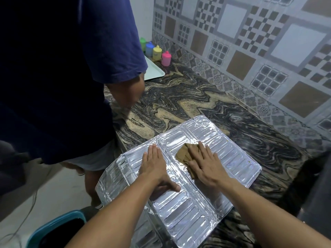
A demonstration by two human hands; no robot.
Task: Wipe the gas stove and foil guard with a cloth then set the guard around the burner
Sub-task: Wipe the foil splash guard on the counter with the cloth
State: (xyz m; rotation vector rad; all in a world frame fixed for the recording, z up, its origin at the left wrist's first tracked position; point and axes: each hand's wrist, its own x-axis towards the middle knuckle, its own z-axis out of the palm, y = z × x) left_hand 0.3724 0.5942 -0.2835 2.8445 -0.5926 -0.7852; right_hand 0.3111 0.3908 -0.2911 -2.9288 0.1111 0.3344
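The foil guard (179, 176) is lying opened out flat on the marbled desk (179, 97), occupying the lower centre of the frame. Its embossed silver panels are facing up, and its lower left portion is overhanging the desk edge.

The left hand (154, 167) is resting palm down on the guard, just left of frame centre. Its fingers (152, 151) are lying straight and close together, with the thumb spread out toward the lower right. The hand is holding nothing; it is pressing flat on the foil.

The right hand (204, 165) is lying palm down on the brown cloth (184, 153), just right of frame centre. Its fingers are lying straight and slightly apart, pressing the cloth against the guard rather than curling round it. The crumpled cloth is showing beyond the fingertips and along the left side of the hand.

A second person in a dark blue shirt (62, 68) is standing at the left of the frame, beside the desk edge. Four small coloured containers (155, 52) are standing in a row against the patterned tile wall (250, 51) in the upper centre, with a pale tray (154, 72) just beside them. A teal-rimmed bin (53, 224) is sitting on the floor at the lower left. A dark object is showing at the right edge of the frame; what it is cannot be determined.
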